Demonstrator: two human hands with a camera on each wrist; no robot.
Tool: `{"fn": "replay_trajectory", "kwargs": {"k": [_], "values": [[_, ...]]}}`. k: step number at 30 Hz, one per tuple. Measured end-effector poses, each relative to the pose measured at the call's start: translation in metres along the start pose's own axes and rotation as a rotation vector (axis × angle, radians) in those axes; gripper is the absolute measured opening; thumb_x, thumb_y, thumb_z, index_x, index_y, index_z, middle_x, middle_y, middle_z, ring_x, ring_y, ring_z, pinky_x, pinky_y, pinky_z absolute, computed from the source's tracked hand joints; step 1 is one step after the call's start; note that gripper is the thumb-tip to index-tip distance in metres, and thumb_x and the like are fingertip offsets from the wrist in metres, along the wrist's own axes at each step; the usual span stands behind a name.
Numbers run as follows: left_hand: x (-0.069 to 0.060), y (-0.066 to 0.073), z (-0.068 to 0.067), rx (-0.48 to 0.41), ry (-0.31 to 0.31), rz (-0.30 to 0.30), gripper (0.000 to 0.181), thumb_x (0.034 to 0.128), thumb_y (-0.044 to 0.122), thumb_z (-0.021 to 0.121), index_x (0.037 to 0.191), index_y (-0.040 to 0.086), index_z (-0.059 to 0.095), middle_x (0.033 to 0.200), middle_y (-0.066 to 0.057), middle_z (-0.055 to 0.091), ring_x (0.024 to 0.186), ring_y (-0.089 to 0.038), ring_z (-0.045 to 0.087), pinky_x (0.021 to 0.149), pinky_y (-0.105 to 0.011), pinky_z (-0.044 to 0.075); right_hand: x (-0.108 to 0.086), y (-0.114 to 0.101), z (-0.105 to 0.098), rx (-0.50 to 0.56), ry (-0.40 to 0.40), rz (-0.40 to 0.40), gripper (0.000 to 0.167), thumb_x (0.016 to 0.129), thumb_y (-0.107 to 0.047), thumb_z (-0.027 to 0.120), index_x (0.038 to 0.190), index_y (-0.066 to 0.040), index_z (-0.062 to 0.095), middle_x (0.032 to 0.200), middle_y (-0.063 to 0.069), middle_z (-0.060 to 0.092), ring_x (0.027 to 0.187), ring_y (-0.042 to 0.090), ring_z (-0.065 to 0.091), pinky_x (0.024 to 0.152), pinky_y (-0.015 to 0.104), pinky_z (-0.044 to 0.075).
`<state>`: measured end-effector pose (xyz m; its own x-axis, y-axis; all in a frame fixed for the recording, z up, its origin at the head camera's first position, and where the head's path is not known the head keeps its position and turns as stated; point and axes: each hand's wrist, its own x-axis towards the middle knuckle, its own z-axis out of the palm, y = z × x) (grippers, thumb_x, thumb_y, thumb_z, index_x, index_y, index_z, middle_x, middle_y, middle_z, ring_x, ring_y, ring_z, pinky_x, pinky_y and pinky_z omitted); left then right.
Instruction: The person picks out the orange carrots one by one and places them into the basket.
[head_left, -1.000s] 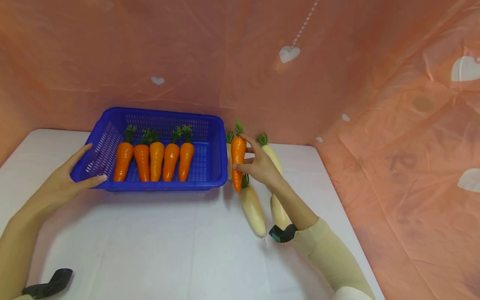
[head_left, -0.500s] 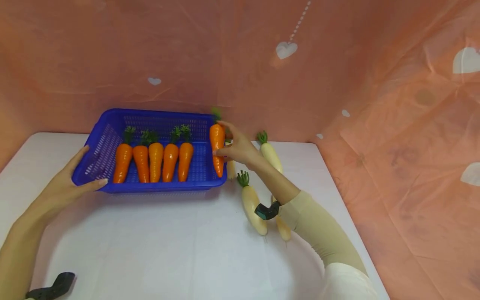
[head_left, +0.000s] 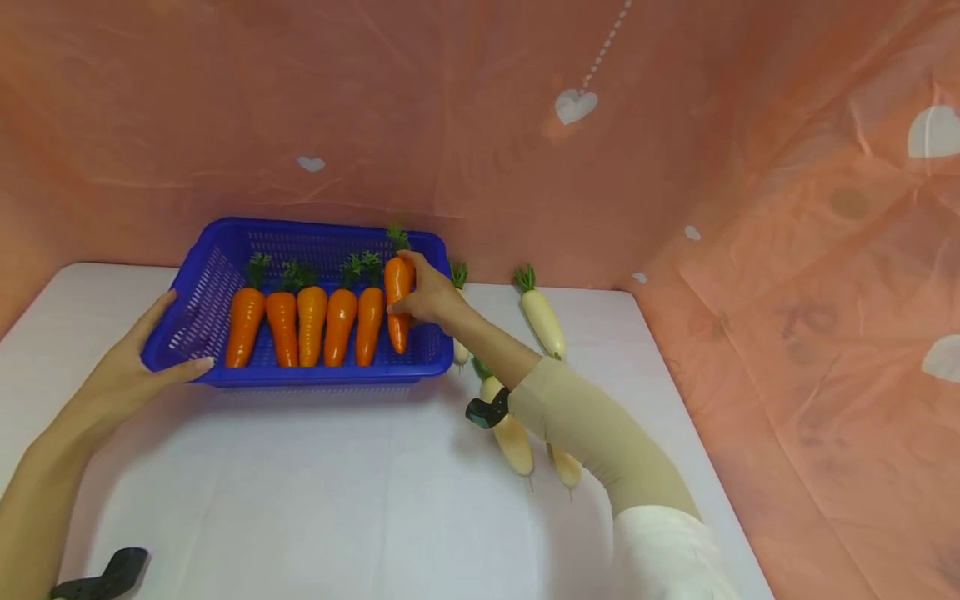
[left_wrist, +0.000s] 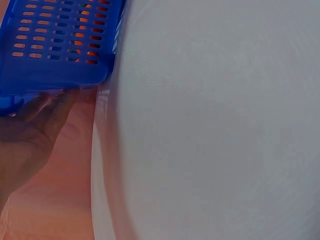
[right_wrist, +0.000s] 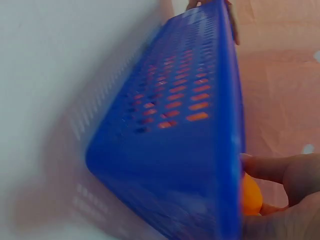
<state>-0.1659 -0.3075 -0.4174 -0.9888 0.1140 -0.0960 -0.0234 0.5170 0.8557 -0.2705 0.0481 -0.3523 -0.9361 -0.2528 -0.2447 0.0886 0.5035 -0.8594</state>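
Observation:
A blue plastic basket [head_left: 315, 375] stands on the white table in the head view, with several carrots [head_left: 300, 325] lying side by side inside. My left hand [head_left: 120, 379] grips its left front corner, thumb over the rim. In the left wrist view the fingers [left_wrist: 52, 112] reach along the rim's underside. At the basket's right end, my right hand [head_left: 435, 296] pinches another carrot [head_left: 397, 304], leafy top up, inside the basket beside the row. In the right wrist view the basket wall hides most of this carrot [right_wrist: 251, 196].
Right of the basket lie white radishes: one [head_left: 543, 321] toward the back, another [head_left: 513, 437] partly under my right wrist, and one [head_left: 460, 350] close against the basket. A further radish tip [head_left: 566, 467] shows beside my sleeve. A pink-orange sheet [head_left: 510, 167] rises behind the table.
My right hand has carried the carrot leftward from above the radishes, over the basket's right rim and into the basket. The left hand and the basket have stayed nearly in place.

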Motion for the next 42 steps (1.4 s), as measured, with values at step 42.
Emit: {"fn": "replay_trajectory", "kwargs": {"k": [42], "values": [[-0.009, -0.002, -0.006, 0.265, 0.076, 0.085, 0.109, 0.0912, 0.036, 0.071, 0.158, 0.014, -0.012, 0.161, -0.029, -0.004, 0.135, -0.066, 0.013, 0.107, -0.076, 0.009, -0.021, 0.014, -0.046, -0.035, -0.095, -0.17, 0.087, 0.095, -0.024, 0.068, 0.161, -0.027, 0.011, 0.157, 0.011, 0.037, 0.135, 0.029, 0.048, 0.108, 0.04, 0.044]]}}
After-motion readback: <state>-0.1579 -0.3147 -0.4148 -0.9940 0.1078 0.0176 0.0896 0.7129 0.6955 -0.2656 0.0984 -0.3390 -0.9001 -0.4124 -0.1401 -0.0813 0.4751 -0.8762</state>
